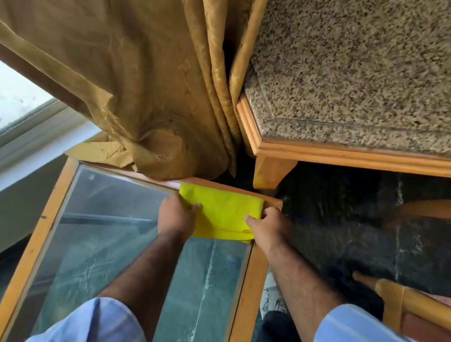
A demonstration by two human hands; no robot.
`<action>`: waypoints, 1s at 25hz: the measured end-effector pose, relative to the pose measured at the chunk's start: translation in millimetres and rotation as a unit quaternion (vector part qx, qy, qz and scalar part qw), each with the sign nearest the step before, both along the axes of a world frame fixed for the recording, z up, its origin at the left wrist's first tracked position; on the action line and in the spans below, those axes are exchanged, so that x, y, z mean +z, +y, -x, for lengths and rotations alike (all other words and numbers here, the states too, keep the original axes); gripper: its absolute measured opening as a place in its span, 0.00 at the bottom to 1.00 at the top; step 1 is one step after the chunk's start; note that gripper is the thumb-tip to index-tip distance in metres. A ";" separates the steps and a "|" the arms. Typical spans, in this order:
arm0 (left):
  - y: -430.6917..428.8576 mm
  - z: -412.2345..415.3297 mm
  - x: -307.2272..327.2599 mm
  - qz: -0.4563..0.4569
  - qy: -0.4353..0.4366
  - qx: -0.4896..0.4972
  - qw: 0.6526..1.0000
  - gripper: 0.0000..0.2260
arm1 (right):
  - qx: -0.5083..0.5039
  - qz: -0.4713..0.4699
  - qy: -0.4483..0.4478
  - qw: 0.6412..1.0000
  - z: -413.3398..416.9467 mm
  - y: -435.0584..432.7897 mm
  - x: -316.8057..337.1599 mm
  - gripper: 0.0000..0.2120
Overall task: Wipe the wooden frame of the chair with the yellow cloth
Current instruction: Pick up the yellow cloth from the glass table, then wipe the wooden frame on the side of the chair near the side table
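Glass-topped table corner: both hands pinch yellow cloth.

No lettering, label, brand or number can be read anywhere around the yellow cloth (its own surface is plain), and none is made out on the wood and glass beneath it.

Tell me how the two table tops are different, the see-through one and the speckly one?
The glass table is clear, so the floor shows through it; the granite table is solid and speckled. The glass table sits lower and carries the yellow cloth; the granite table shows nothing on it. Both have light wooden edging.
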State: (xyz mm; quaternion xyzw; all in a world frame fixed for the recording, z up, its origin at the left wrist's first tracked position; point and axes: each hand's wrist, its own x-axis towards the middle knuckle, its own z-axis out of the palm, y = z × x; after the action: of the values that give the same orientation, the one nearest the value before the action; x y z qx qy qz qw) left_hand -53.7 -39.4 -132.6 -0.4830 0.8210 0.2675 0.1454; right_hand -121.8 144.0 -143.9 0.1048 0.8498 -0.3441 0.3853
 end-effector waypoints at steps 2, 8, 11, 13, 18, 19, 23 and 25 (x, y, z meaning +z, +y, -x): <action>-2.5 -2.0 -2.5 -0.054 0.007 0.064 0.996 0.16 | -0.093 0.070 -0.078 0.990 1.7 -1.1 -3.8 0.15; 37.2 -42.0 41.8 -0.302 0.209 0.302 0.880 0.07 | -0.140 0.154 -0.078 0.975 1.8 26.9 50.1 0.05; 90.0 -50.7 89.1 -0.398 0.240 0.259 0.847 0.12 | -0.111 0.111 -0.004 0.988 11.3 83.4 96.7 0.07; 134.5 -42.2 123.7 -0.462 0.243 0.211 0.827 0.13 | -0.166 0.103 0.026 0.980 18.7 143.0 133.8 0.19; 282.3 10.7 199.0 -0.520 0.205 0.094 0.824 0.12 | -0.295 0.088 0.116 0.944 21.9 312.5 227.6 0.11; 318.7 26.1 217.8 -0.524 0.204 0.065 0.824 0.11 | -0.322 0.077 0.156 0.931 23.9 352.7 251.5 0.10; 435.2 75.8 271.1 -0.452 0.216 -0.177 0.847 0.20 | -0.355 -0.002 0.278 0.893 21.2 488.7 328.4 0.19; 484.6 81.8 283.4 -0.394 0.197 -0.283 0.852 0.18 | -0.361 -0.065 0.304 0.879 7.4 538.6 340.9 0.20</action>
State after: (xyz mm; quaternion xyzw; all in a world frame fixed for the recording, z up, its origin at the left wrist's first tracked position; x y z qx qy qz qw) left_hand -135.5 445.2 150.8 -0.0692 0.7593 0.6054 0.2286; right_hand -129.1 682.7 197.0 0.3192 0.8490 -0.4180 -0.0509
